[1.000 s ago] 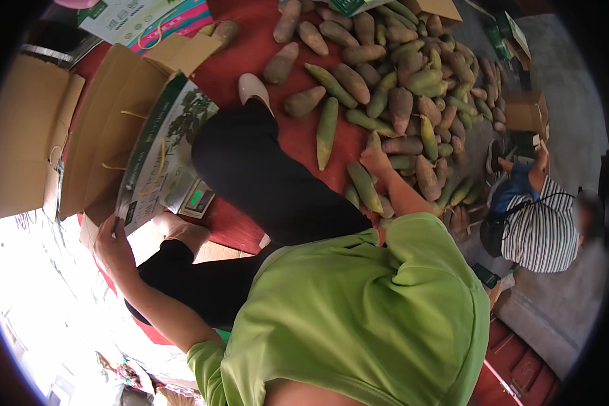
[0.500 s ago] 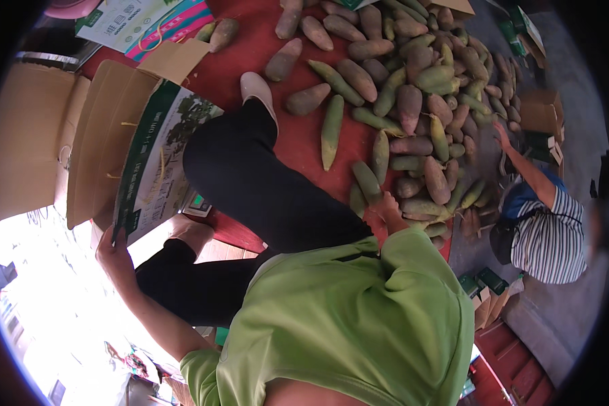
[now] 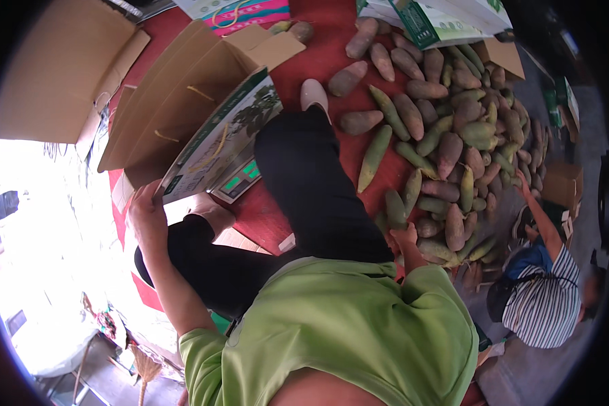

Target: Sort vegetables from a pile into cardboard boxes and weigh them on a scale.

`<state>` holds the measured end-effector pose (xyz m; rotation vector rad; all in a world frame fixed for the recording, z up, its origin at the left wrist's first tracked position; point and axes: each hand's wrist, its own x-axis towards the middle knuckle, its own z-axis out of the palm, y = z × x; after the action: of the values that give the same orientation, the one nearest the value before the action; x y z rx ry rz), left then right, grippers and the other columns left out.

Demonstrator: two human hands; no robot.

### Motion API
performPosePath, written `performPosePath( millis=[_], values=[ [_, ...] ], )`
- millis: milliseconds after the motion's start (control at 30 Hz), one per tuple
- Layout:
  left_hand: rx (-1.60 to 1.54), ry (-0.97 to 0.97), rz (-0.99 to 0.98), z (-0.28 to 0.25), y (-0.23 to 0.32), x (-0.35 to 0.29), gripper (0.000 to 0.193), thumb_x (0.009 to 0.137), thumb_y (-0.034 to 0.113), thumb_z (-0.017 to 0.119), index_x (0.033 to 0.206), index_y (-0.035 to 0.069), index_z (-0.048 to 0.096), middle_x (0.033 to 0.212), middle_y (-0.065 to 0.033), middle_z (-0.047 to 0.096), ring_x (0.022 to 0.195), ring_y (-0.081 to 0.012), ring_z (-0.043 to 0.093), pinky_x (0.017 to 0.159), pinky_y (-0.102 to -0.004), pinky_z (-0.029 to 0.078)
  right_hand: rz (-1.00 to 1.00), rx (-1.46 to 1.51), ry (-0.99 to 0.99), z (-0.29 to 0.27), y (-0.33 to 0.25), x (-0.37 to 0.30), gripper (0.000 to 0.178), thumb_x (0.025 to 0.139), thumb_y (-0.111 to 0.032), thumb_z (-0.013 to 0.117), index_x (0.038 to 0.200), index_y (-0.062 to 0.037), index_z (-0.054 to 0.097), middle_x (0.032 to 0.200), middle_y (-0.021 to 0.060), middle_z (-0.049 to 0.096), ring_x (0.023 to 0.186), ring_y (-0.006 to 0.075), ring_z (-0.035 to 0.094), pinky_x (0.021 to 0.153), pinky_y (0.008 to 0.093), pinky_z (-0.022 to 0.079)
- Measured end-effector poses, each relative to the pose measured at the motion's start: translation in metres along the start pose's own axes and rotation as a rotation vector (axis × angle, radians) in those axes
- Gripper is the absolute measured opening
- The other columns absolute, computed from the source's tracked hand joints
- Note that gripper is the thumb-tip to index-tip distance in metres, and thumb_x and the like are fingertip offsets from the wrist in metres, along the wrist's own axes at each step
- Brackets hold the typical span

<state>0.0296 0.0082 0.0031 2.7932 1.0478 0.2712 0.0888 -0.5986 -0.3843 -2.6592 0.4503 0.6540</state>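
Observation:
My left hand (image 3: pixel 147 218) is closed on the lower corner of an open-topped cardboard carton (image 3: pixel 213 132), which has a printed white-and-green side and rope handles. The carton tilts over a scale (image 3: pixel 237 181) with a lit green display. My right hand (image 3: pixel 405 238) is closed around the near end of a green radish (image 3: pixel 395 208) at the close edge of a large pile. Other long radishes (image 3: pixel 456 227), green and dusky purple, lie around it on a red covering (image 3: pixel 298 145). My fingertips on the radish are partly hidden.
At the right, another person (image 3: pixel 541 291) in a striped top reaches a hand into the pile. Another plain carton (image 3: pixel 61 74) stands at the far left, and printed cartons (image 3: pixel 446 24) lie beyond the pile. A broom (image 3: pixel 145 369) is at lower left.
The view has swung left, so everything appears shifted right and down. My left hand stays on the carton and my right on the radish. More of the scale shows.

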Motion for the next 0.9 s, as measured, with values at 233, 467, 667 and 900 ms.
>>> performPosePath(
  millis=[233, 467, 667, 900],
  values=[
    [0.015, -0.012, 0.001, -0.004, -0.003, -0.004, 0.019, 0.081, 0.007, 0.059, 0.095, 0.012, 0.069, 0.089, -0.0063, 0.066, 0.087, -0.0274, 0.062, 0.076, -0.0385, 0.048, -0.007, 0.309, -0.128, -0.067, -0.08, 0.021, 0.062, 0.066, -0.014, 0.08, 0.121, -0.0004, 0.054, 0.101, 0.0094, 0.064, 0.085, 0.0176, 0.061, 0.072, 0.0322, 0.051],
    [0.049, -0.029, 0.018, -0.003, -0.01, -0.004, 0.018, 0.082, 0.009, 0.058, 0.096, 0.013, 0.069, 0.09, -0.0067, 0.066, 0.087, -0.0283, 0.062, 0.075, -0.0386, 0.049, -0.66, 0.411, -0.031, -0.217, -0.314, -0.004, 0.059, 0.069, -0.007, 0.074, 0.123, 0.0019, 0.052, 0.111, 0.0124, 0.058, 0.102, 0.0209, 0.056, 0.088, 0.0331, 0.045],
    [0.05, -0.028, 0.033, -0.006, -0.009, -0.002, 0.02, 0.082, 0.01, 0.055, 0.093, 0.014, 0.07, 0.087, -0.0038, 0.066, 0.089, -0.0252, 0.062, 0.077, -0.0382, 0.049, -1.32, 0.16, 0.011, -0.299, -0.496, -0.051, 0.062, 0.069, -0.009, 0.072, 0.125, 0.0009, 0.05, 0.114, 0.0127, 0.054, 0.106, 0.0241, 0.053, 0.092, 0.0345, 0.043],
    [0.108, -0.016, 0.052, -0.01, -0.009, -0.008, 0.019, 0.082, 0.009, 0.054, 0.092, 0.013, 0.069, 0.088, -0.0035, 0.066, 0.089, -0.0243, 0.062, 0.076, -0.0374, 0.049, -1.433, -0.393, -0.408, -0.23, -0.658, -0.119, 0.051, 0.063, -0.022, 0.076, 0.108, -0.0022, 0.061, 0.097, 0.0147, 0.065, 0.09, 0.0316, 0.062, 0.08, 0.0391, 0.048]
  ],
)
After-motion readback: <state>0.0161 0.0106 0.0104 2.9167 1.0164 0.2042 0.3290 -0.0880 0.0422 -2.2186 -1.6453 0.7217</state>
